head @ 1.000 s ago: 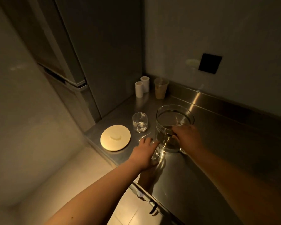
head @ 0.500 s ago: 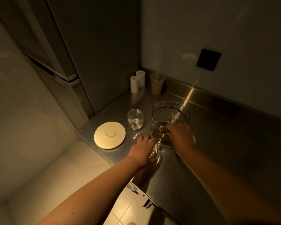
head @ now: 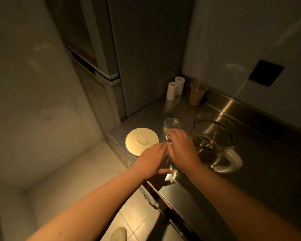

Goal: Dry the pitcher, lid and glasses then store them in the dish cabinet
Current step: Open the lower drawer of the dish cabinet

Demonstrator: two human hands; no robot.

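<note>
A clear glass pitcher (head: 215, 136) with a handle stands on the steel counter (head: 250, 171), with nothing touching it. A round cream lid (head: 142, 141) lies flat at the counter's left end. A small glass (head: 171, 126) stands between the lid and the pitcher. My right hand (head: 182, 150) hovers just in front of this glass with its fingers stretched out and blurred. My left hand (head: 151, 161) lies beside it, its straight fingers pointing at the lid's near edge. A glint (head: 170, 176) shows under the hands; I cannot tell what it is.
Two white cylinders (head: 175, 88) and a plastic cup of brown liquid (head: 197, 93) stand in the back corner. A tall grey cabinet (head: 129, 49) rises left of the counter. A black wall plate (head: 266, 73) sits on the wall. Tiled floor (head: 129, 214) lies below the counter edge.
My right hand let go of the pitcher and moved left toward the small glass. My left hand shifted left toward the lid. The view moved closer.
</note>
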